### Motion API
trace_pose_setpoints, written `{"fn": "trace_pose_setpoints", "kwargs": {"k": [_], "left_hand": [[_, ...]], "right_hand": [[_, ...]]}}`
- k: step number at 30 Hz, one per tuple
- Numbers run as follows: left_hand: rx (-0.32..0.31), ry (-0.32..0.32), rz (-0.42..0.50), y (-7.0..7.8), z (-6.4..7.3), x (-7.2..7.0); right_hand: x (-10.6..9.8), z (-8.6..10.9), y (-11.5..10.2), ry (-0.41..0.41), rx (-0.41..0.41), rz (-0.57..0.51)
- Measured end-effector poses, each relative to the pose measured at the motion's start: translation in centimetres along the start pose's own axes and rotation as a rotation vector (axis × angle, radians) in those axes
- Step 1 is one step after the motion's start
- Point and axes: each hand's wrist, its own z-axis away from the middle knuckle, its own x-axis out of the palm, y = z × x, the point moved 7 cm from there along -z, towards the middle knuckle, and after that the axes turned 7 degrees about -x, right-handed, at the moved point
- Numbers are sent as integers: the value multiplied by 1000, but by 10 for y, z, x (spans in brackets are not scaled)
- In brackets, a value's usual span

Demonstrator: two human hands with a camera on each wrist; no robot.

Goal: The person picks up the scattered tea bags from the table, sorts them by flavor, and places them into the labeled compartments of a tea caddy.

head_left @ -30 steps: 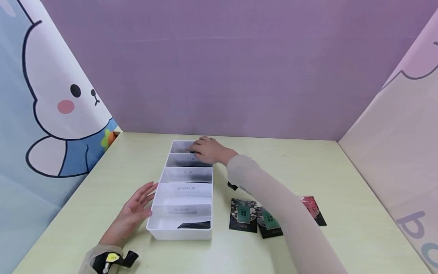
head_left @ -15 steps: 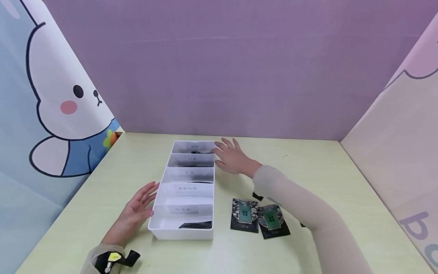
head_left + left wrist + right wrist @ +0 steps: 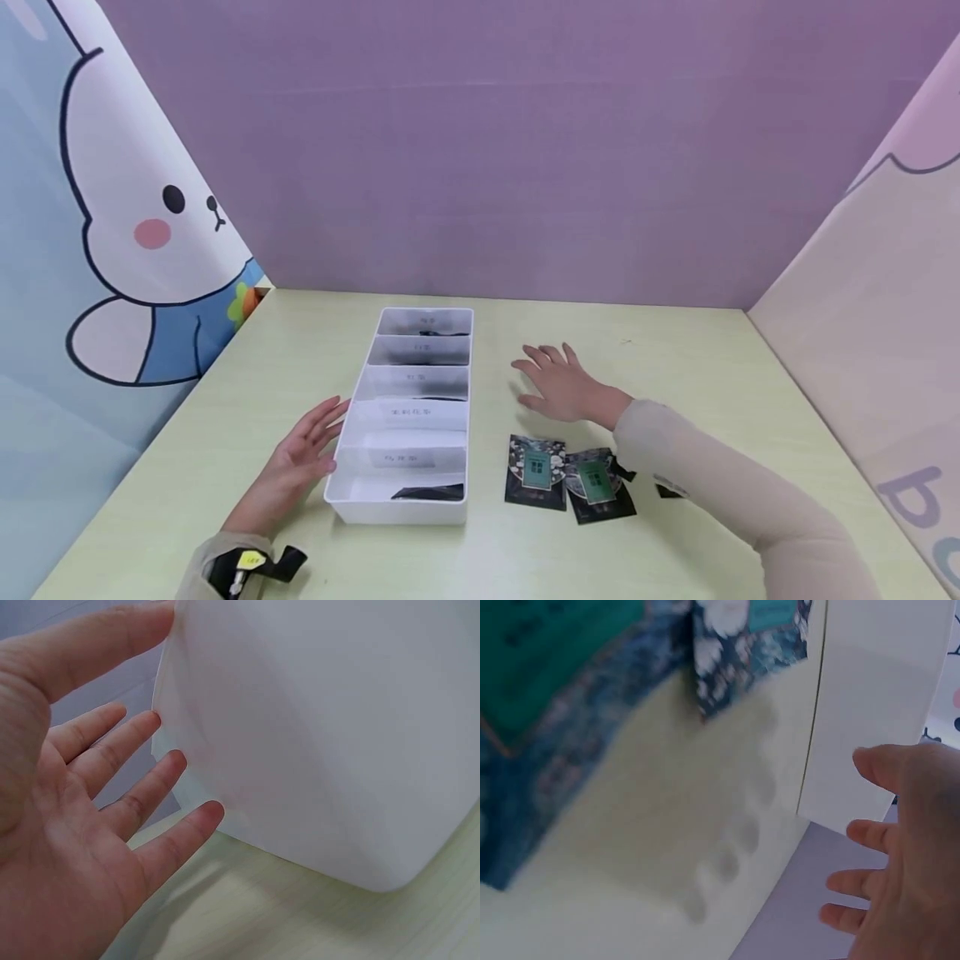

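Note:
My left hand point(image 3: 292, 467) rests with spread fingers along the left side of a long white divided box point(image 3: 397, 513). In the left wrist view its thumb and fingertips point(image 3: 204, 815) lie right at the box wall point(image 3: 315, 742). My right hand point(image 3: 562, 392) hovers over the table to the right of the box, fingers spread, holding nothing. Just in front of it lie two dark flat sachets with green labels, the left sachet point(image 3: 536, 493) upright to me and the right sachet point(image 3: 602, 504) slightly turned. In the right wrist view the nearer sachet point(image 3: 562, 667) is blurred.
Labelled compartments divide the box; dark sachets show in several, including a black sachet point(image 3: 431, 493) in the nearest. A dark corner of another packet point(image 3: 669, 492) peeks out beside my right sleeve, which hides the rest. A purple wall point(image 3: 495, 167) stands behind the table.
My right hand has come out of the farthest compartment and moved right and nearer, leaving a dark sachet there. The left hand keeps its place at the box.

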Motion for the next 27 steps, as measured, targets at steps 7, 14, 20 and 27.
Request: {"fn": "trace_pose_setpoints", "kwargs": {"k": [7,14,20,27], "left_hand": [[-8,3,6,1,-1,1],[-45,30,-10,1,-1,1],[-53,35,-13,1,0,0],[-17,6,-4,1,-1,1]], "right_hand": [[21,29,-4,-115,59,-22],[28,51,-16,-161,46,-126],[37,58,-23,-151,15,-119],[40,57,-30,-153,8,-208]]}}
